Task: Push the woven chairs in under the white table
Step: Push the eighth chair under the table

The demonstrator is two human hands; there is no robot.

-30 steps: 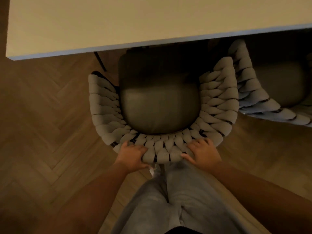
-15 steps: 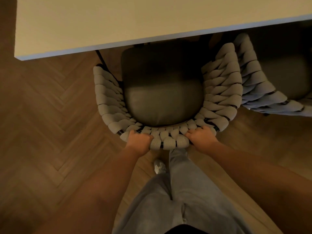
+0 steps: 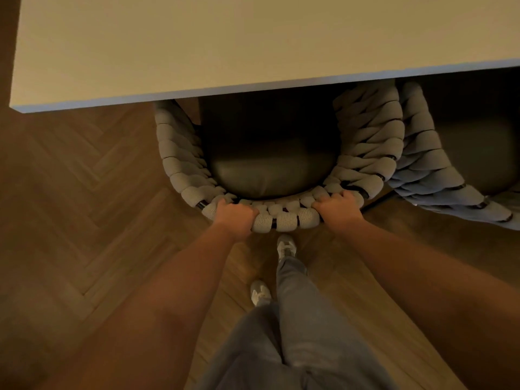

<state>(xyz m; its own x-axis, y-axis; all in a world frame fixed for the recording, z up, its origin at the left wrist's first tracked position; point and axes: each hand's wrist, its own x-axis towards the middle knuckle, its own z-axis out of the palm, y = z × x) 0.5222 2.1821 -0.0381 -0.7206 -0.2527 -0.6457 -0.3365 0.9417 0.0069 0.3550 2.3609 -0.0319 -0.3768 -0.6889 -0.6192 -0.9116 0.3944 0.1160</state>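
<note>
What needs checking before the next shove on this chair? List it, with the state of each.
1. Left hand grips the woven chair at its back rim: ok.
2. Right hand grips the same rim: ok.
3. Seat front under the white table edge: ok.
4. Clearance to the neighbouring chair on the right: cannot tell; the woven sides look very close.
5. Chair legs free on the wooden floor: cannot tell, hidden.
6. Front shoe clear of the chair: ok.
</note>
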